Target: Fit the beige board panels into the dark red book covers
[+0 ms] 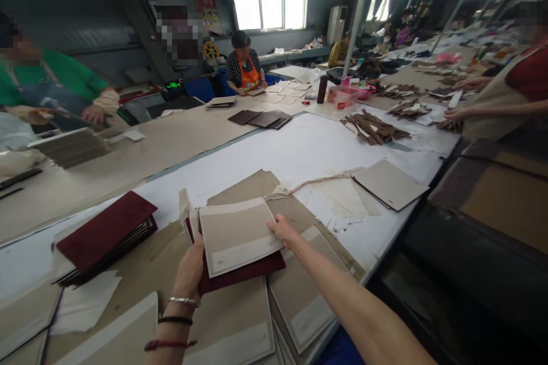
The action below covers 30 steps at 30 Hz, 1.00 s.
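Note:
My left hand [194, 262] is closed on the left side of a few flat panels held above the table. The uppermost is a beige panel [240, 231] with pale bands along two edges; a dark red panel [252, 271] shows beneath it. My right hand [282, 231] pinches the beige panel's right edge, thumb on top. Below my hands lie more beige panels [231, 325] with pale borders. Left of them, a stack of dark red panels [107, 231] leans at a slant. Several panel edges inside the held bunch are hidden by my left fingers.
A grey-beige panel stack [391, 182] lies near the table's right edge, with a twisted strip [317, 182] beside it. Farther off are brown strips [372, 128], dark panels [261, 118] and a pink basket [342, 97]. Co-workers stand left and right; another person sits at the far side.

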{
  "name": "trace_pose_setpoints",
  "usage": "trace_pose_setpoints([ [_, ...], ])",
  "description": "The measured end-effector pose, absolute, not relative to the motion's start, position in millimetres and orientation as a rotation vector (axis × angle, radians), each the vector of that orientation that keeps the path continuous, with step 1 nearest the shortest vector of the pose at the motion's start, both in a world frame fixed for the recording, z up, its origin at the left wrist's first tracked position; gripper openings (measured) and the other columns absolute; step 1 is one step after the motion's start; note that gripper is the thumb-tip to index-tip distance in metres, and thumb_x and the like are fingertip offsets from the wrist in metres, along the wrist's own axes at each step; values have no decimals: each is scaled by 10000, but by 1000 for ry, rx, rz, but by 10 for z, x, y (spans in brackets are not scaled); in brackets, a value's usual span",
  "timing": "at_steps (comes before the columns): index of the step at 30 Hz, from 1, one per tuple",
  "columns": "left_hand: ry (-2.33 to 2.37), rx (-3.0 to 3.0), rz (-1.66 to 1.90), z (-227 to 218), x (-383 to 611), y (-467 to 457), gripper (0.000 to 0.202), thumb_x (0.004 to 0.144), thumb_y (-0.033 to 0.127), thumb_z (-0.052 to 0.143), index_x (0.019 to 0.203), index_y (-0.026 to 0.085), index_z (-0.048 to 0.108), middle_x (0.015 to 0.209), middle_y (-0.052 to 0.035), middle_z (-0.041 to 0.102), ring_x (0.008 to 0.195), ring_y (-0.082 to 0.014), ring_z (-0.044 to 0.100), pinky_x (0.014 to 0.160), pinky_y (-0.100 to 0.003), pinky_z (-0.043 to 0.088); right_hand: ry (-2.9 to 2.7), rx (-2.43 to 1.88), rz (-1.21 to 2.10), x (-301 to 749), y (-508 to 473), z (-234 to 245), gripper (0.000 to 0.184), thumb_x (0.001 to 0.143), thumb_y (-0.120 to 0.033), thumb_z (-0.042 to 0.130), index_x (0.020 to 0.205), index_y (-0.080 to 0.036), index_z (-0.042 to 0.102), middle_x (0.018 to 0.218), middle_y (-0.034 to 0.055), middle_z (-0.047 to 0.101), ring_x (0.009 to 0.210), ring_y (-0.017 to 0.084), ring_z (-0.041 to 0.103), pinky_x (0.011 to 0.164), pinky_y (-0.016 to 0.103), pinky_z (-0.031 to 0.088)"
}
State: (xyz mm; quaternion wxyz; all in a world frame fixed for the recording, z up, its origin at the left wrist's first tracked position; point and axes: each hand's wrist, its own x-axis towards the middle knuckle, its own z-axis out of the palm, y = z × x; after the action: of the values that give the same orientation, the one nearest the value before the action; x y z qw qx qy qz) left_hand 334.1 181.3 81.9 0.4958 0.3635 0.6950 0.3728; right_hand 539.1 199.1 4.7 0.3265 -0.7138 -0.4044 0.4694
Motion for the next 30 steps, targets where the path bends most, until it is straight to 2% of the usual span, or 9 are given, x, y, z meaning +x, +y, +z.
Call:
trace_pose_setpoints([
  [5, 1734, 835, 857, 857, 3368, 1772, 232, 658, 203, 661, 870, 151, 581, 699, -32, 650, 566, -157, 591, 574, -283, 501, -1249, -2023, 1177, 5545, 1907, 32, 215, 869, -334, 552, 945, -135, 580, 914, 40, 613, 837, 172, 591, 754, 353, 485],
  [9, 1895, 1126, 753, 1106, 3440, 1789, 266, 594, 279, 680, 820, 173, 589, 677, -16, 625, 629, -184, 579, 618, -290, 478, -1355, -2278, 957, 6148, 1368, 180, 287, 869, -265, 525, 1130, -148, 510, 1178, 163, 533, 1129, 284, 470, 931, 419, 346],
  [11, 1960, 1387, 607, 1218, 3546, 1793, 281, 597, 338, 637, 816, 173, 577, 683, -40, 626, 680, -225, 591, 661, -325, 476, -1326, -2455, 917, 6392, 1032, 186, 317, 862, -193, 492, 1147, -55, 484, 1153, 268, 510, 1096, 374, 485, 886, 493, 342],
  [13, 1981, 1610, 460, 1282, 3702, 1784, 309, 626, 392, 567, 846, 175, 555, 722, -73, 636, 720, -266, 598, 696, -368, 472, -1321, -2554, 937, 6527, 776, 139, 324, 824, -179, 533, 1103, -18, 503, 1088, 296, 528, 1040, 416, 512, 836, 503, 361],
  [17, 1978, 1907, 233, 1324, 4059, 1752, 367, 707, 407, 458, 962, 154, 536, 841, -133, 647, 824, -317, 605, 753, -407, 462, -1318, -2529, 1041, 6641, 633, 55, 269, 817, -257, 538, 1021, -82, 544, 1010, 212, 582, 968, 361, 555, 787, 439, 397],
  [19, 1959, 1941, 163, 1345, 4185, 1762, 403, 729, 384, 455, 1032, 129, 529, 897, -153, 646, 876, -326, 604, 786, -409, 458, -1339, -2388, 1185, 6733, 668, 117, 149, 802, -268, 538, 831, -130, 585, 856, 122, 622, 852, 287, 589, 712, 360, 422],
  [22, 1919, 1899, 152, 1379, 4243, 1824, 456, 726, 365, 503, 1101, 106, 524, 934, -154, 650, 923, -332, 600, 825, -411, 454, -1374, -2093, 1360, 6915, 732, 395, 191, 770, -289, 539, 623, -167, 536, 651, 21, 590, 655, 185, 574, 555, 253, 407],
  [26, 1945, 1802, 225, 1380, 4194, 1903, 529, 696, 348, 574, 1147, 78, 517, 995, -173, 649, 989, -347, 585, 862, -412, 445, -1351, -1874, 1263, 6967, 931, 920, 214, 768, -339, 485, 619, -188, 458, 577, -23, 515, 528, 122, 502, 454, 207, 350],
  [30, 1956, 1810, 259, 1345, 4243, 1866, 459, 741, 353, 529, 1112, 83, 529, 1023, -182, 643, 989, -335, 587, 864, -406, 436, -1372, -1792, 1138, 6572, 1385, 1216, 149, 729, -270, 478, 608, -193, 434, 537, -30, 495, 434, 99, 476, 401, 195, 313],
])
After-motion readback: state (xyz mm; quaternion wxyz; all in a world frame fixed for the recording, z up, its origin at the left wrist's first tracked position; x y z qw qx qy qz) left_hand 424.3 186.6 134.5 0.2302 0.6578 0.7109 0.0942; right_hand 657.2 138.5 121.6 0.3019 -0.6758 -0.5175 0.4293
